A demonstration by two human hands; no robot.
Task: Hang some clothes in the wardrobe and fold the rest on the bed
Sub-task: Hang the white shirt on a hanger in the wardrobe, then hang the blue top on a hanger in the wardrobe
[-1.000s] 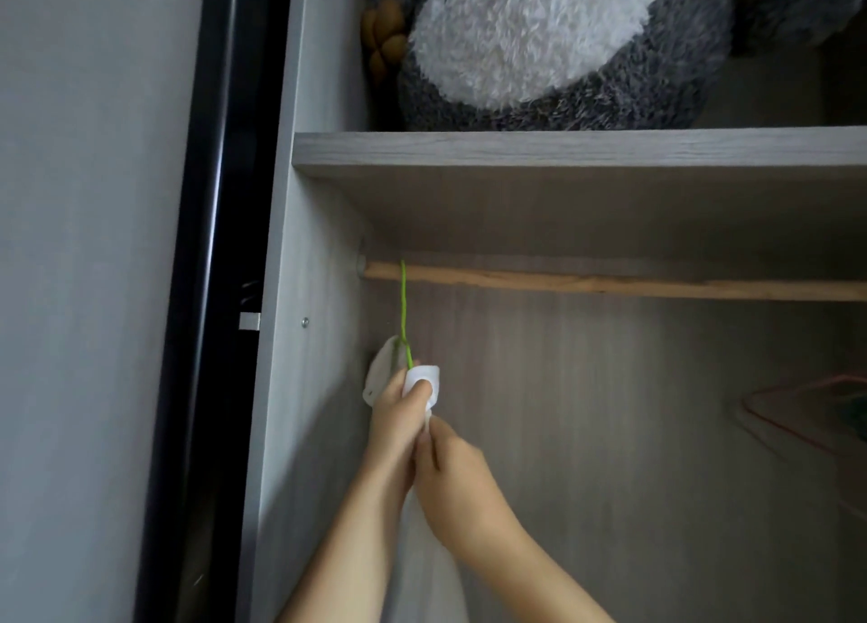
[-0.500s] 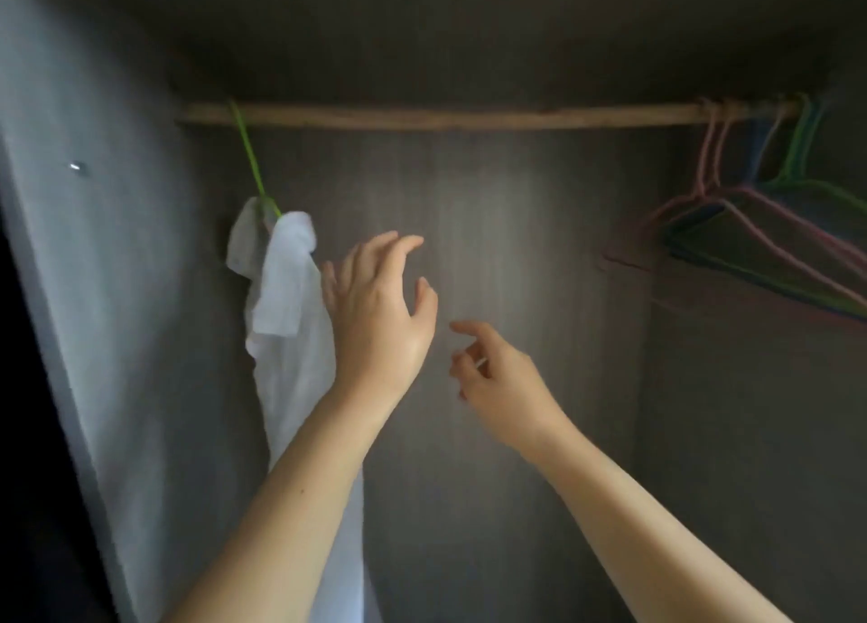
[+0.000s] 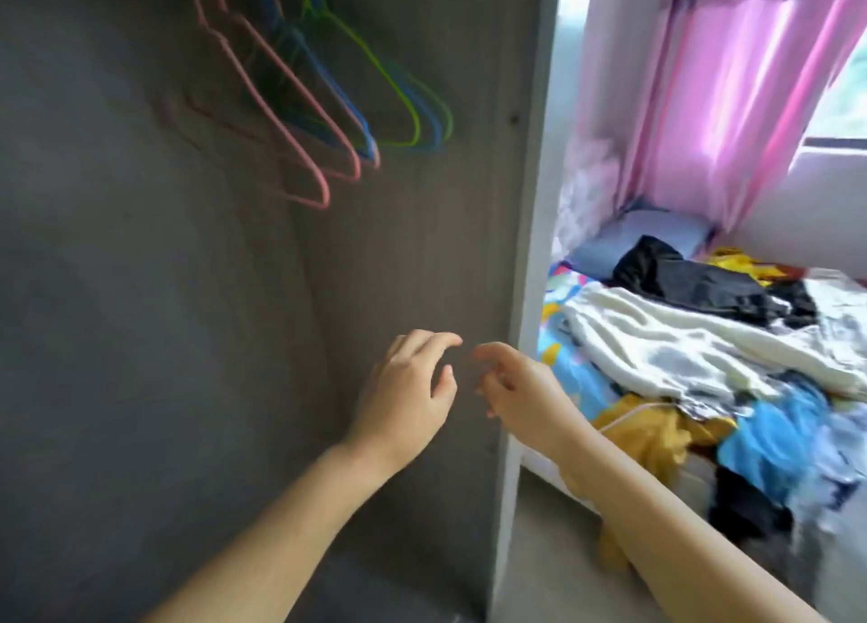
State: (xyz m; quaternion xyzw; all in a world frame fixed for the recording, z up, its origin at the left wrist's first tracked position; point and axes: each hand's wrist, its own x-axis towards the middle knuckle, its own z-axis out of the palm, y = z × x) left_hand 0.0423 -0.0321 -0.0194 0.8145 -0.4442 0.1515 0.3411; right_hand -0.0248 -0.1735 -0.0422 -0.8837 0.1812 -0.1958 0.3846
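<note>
Clothes pile (image 3: pixel 694 355) sits on the bed (image 3: pixel 567 378), right of the wardrobe (image 3: pixel 422 256) side panel. Loose heap: white piece on top, black behind it, yellow + blue nearer the bed's front edge, another black one hanging off that edge. None of it looks folded.

Empty hangers (image 3: pixel 328 120) inside the wardrobe, upper part, left of the side panel: pink, blue, green wire ones, bunched close. Nothing on them. Rail is out of view above.

Left hand (image 3: pixel 403 388) and right hand (image 3: pixel 516 388) are both raised in front of the side panel, low in the wardrobe opening, just apart from each other. Fingers (image 3: pixel 441 341) on both loosely curled, released, holding nothing. Frame is motion-blurred so fine detail is soft.

Progress, judging from this view: early/mid. Big pile left on the bed, several hangers free. No hung garment visible here, so can't tell how many are done. Left to do: pick next item off the bed, hang or fold, repeat.

Pink curtain (image 3: pixel 732 87) + window behind the bed, pillow (image 3: pixel 642 237) at the far end.
</note>
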